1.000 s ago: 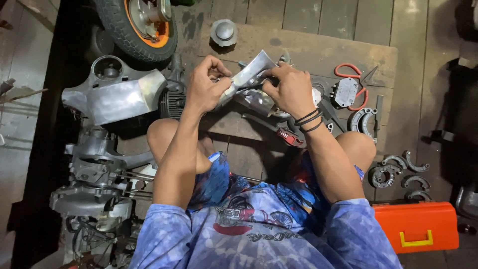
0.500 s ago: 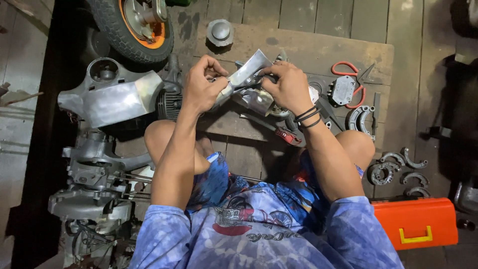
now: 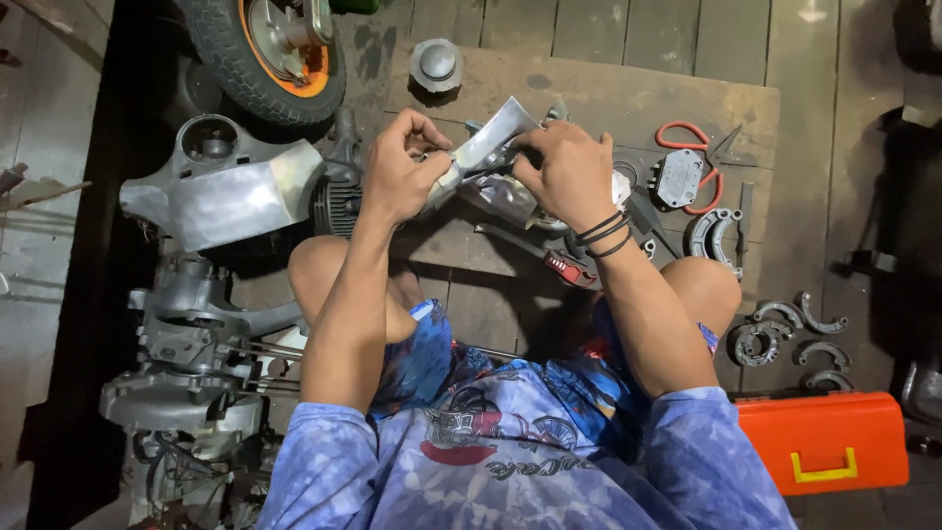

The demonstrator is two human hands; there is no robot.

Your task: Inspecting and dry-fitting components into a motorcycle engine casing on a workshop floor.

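Metal part sits between both hands above the board, unmoved from a moment ago. Left hand stays pinched shut on its lower end; right hand stays clamped over its upper side. Work continues in place.

Overhead view of a workshop floor of worn grey wood planks w/ dark gaps. A stained brown board lies flat on it at centre. Orange toolbox w/ yellow handle at lower right. Wheel w/ orange hub at top left. Left & right edges drop into deep shadow; light is brightest mid-frame.
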